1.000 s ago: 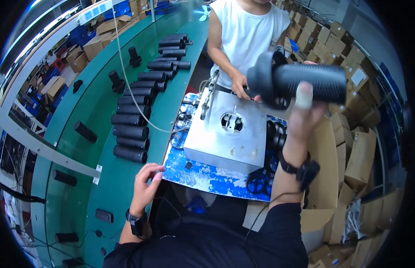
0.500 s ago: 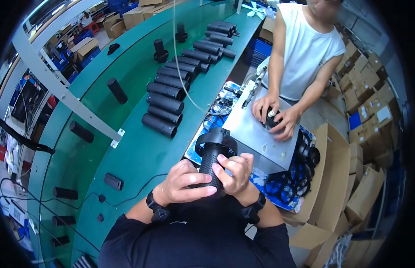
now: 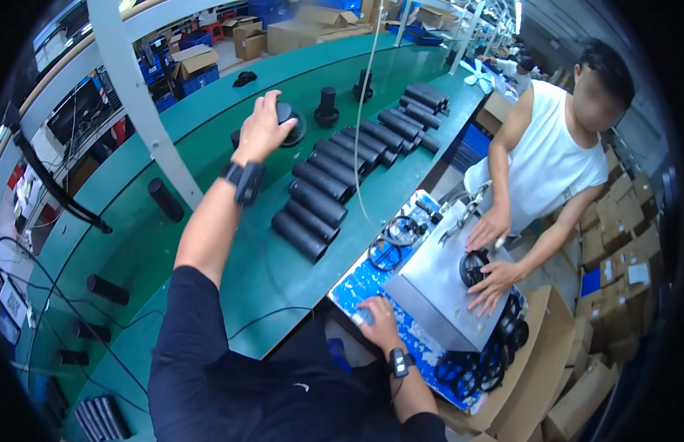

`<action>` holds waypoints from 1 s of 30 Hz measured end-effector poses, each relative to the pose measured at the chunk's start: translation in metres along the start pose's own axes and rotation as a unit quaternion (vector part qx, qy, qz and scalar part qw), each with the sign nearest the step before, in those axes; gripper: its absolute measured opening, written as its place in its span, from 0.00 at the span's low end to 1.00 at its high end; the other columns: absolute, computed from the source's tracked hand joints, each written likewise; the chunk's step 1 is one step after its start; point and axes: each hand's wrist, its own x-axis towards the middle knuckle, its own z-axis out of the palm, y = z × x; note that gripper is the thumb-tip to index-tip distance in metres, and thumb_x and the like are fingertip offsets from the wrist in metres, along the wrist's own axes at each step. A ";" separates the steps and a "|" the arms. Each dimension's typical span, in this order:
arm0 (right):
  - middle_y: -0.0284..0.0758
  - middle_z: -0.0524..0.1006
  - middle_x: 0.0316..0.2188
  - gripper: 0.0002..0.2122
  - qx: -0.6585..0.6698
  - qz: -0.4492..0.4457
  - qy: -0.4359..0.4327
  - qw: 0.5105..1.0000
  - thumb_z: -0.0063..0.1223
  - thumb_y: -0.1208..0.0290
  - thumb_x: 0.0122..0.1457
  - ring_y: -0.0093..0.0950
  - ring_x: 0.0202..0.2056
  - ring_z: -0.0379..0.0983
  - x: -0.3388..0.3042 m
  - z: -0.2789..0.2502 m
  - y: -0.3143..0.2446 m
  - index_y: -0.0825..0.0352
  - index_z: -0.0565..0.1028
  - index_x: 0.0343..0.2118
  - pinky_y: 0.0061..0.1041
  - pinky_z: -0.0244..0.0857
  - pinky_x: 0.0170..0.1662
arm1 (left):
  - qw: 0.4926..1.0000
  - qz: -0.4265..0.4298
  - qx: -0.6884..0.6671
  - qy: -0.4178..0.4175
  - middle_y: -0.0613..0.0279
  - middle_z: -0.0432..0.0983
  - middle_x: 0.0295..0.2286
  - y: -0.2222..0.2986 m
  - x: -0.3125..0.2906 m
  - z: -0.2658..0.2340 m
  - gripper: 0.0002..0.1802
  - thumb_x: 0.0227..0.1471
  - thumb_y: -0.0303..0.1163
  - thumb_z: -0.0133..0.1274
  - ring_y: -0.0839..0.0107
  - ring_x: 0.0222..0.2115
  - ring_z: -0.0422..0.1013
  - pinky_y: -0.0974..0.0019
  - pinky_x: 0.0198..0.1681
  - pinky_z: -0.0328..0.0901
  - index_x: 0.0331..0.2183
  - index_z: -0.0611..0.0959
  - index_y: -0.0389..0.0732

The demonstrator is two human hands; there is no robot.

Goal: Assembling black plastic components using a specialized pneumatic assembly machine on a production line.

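Note:
Stretched out to the far left, my left hand (image 3: 262,131) has its fingers around the top of a black cylindrical part with a wide round collar (image 3: 295,135). The part is on the green conveyor (image 3: 231,195), collar down; my fingers partly hide it. Two similar black collared parts (image 3: 327,109) stand upright just beyond it. Low in front of me, my right hand (image 3: 380,321) is at the edge of a blue, paint-worn board (image 3: 360,283). Its fingers are loosely bent and apart, with nothing visible between them. A row of black tubes (image 3: 317,202) lies between my hands and the far end.
Across a metal box (image 3: 437,295), a co-worker in a white sleeveless top has both hands at a round black part (image 3: 474,268). Black rings (image 3: 471,372) lie beside the box. A white post (image 3: 139,96) rises at left; a hanging cord (image 3: 360,169) crosses the tubes. Cardboard boxes fill the right.
The collared part both hands held before me is now on the conveyor at far left under my left hand. My right hand has let go and dropped toward the blue board. The view has shifted.

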 end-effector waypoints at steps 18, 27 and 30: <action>0.36 0.75 0.43 0.14 -0.024 0.040 -0.054 0.997 0.66 0.68 0.51 0.41 0.50 0.73 0.001 -0.013 -0.006 0.59 0.80 0.42 0.41 0.65 0.54 | 0.889 -0.212 0.309 -0.261 0.50 0.67 0.62 -0.112 0.014 0.105 0.40 0.49 0.50 0.71 0.42 0.62 0.65 0.35 0.58 0.67 0.60 0.75 0.50; 0.40 0.77 0.53 0.27 0.136 0.127 0.038 0.982 0.71 0.62 0.51 0.42 0.52 0.74 -0.014 -0.003 0.004 0.62 0.76 0.54 0.41 0.65 0.60 | 0.985 0.109 0.101 -0.087 0.50 0.73 0.45 0.080 -0.095 -0.044 0.30 0.46 0.36 0.72 0.46 0.47 0.73 0.48 0.44 0.73 0.50 0.79 0.44; 0.42 0.77 0.55 0.32 0.156 0.080 0.122 0.977 0.74 0.61 0.50 0.42 0.55 0.75 0.005 -0.027 -0.044 0.64 0.74 0.57 0.40 0.67 0.61 | 0.967 0.192 0.015 -0.168 0.52 0.75 0.41 0.162 -0.167 -0.104 0.28 0.46 0.37 0.72 0.46 0.43 0.74 0.50 0.44 0.71 0.50 0.82 0.45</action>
